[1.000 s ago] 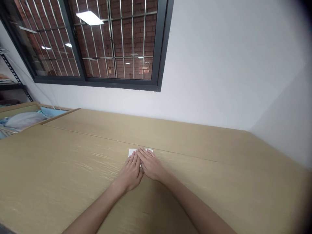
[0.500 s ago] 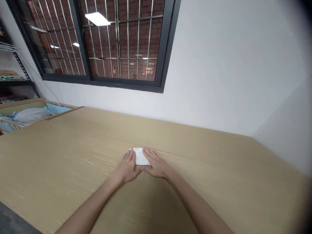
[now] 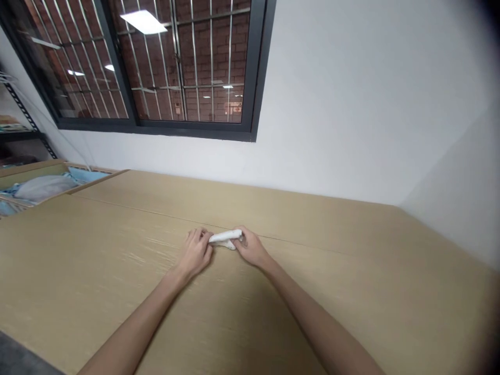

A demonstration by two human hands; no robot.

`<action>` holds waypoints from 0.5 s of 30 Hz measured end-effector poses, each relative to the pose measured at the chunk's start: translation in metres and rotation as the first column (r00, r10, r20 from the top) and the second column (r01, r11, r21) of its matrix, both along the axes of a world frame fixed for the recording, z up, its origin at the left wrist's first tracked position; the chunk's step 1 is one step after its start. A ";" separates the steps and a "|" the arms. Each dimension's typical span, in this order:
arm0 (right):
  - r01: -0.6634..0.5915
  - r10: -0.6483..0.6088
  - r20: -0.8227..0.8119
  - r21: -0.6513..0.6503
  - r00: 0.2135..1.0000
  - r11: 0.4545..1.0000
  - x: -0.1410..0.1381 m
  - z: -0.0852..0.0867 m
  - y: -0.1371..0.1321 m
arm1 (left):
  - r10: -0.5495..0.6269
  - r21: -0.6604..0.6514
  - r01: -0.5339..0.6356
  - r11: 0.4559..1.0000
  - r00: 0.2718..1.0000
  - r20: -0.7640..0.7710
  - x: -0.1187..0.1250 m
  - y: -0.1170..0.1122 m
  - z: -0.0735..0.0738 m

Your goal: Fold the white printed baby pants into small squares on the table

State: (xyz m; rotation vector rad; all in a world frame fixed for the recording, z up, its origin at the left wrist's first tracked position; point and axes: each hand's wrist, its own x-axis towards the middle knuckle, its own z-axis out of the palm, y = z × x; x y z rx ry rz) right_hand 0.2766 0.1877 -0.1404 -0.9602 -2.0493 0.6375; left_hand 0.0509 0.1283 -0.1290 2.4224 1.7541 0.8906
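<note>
A small folded white cloth [image 3: 224,238] is lifted slightly off the light wooden table [image 3: 117,271], near the seam between two tabletops. My left hand [image 3: 196,253] pinches its left end with curled fingers. My right hand [image 3: 250,248] grips its right end the same way. Both forearms reach forward from the bottom of the view.
A wooden bin [image 3: 42,183] with pale blue and grey cloths sits at the far left edge of the table. A dark-framed barred window [image 3: 156,67] and a white wall stand behind. A metal shelf [image 3: 15,130] is at the far left.
Both hands lay flat on the white cloth before. Their fingers have since curled in at its two ends, and the cloth has come up off the table.
</note>
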 end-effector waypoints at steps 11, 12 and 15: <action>0.310 -0.349 -0.101 -0.283 0.931 0.908 0.001 0.022 -0.001 | 0.005 -0.171 0.002 0.985 0.999 0.045 0.026 -0.039 0.008; 0.352 -0.379 -0.120 -0.196 0.918 0.915 0.001 0.025 -0.003 | 0.012 -0.113 -0.015 0.993 1.000 -0.023 0.028 -0.041 0.006; 0.230 -0.226 -0.080 0.041 0.971 0.972 -0.003 0.043 -0.019 | -0.081 0.007 0.082 0.997 0.992 -0.092 0.037 -0.050 0.001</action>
